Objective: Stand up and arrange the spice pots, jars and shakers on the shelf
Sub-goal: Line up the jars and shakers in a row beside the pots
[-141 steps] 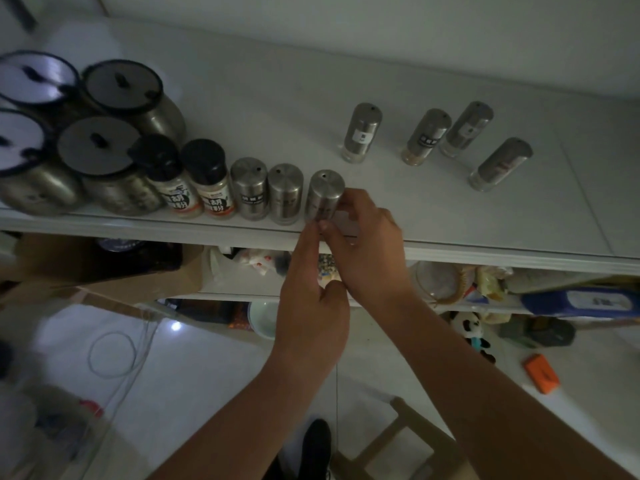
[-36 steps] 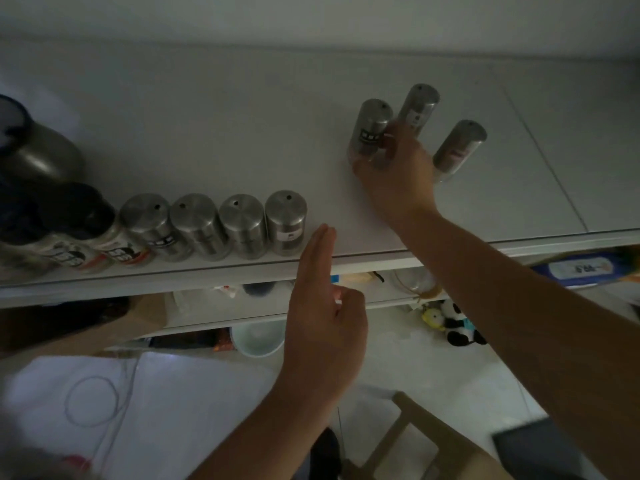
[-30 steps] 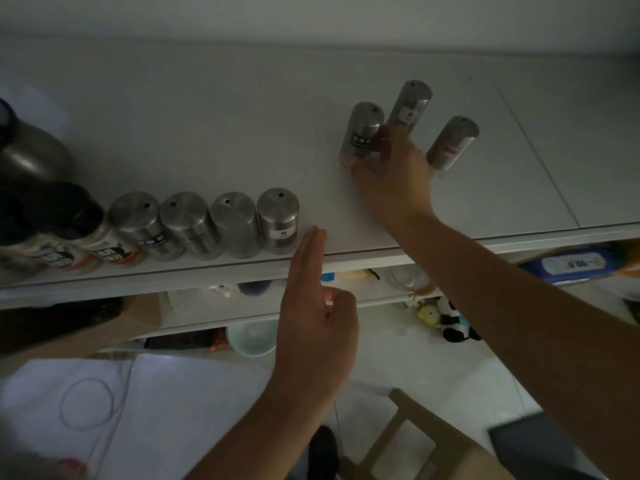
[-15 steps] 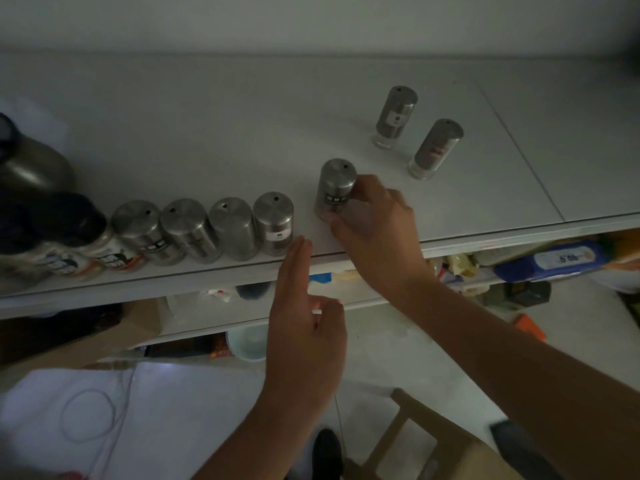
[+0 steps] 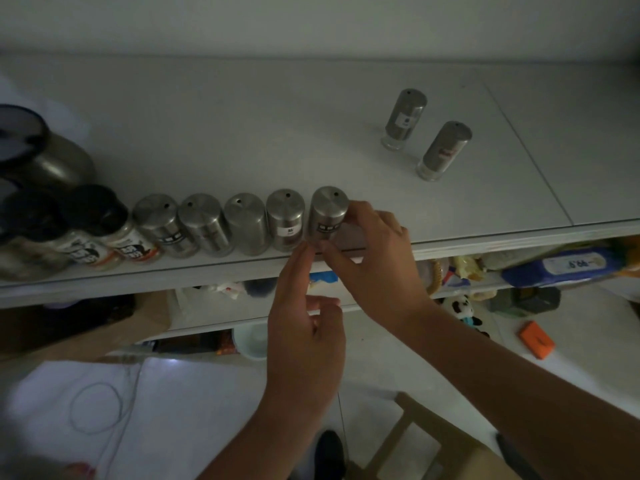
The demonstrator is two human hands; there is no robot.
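A person's right hand [image 5: 374, 258] curls its grip around a steel shaker [image 5: 327, 216], which stands upright at the right end of a row of four matching shakers [image 5: 242, 225] along the near edge of the white shelf [image 5: 242, 126]. The left hand [image 5: 304, 327] holds nothing, its grip spread, and its forefinger seemingly touches the shaker's base in the dim light. A far shaker [image 5: 403, 117] and its neighbour [image 5: 445, 150] stand well apart at far right.

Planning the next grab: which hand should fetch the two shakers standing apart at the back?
Probably right: the right hand, gripping the end shaker, is nearer the back shaker and front shaker; left hand lies leftward.
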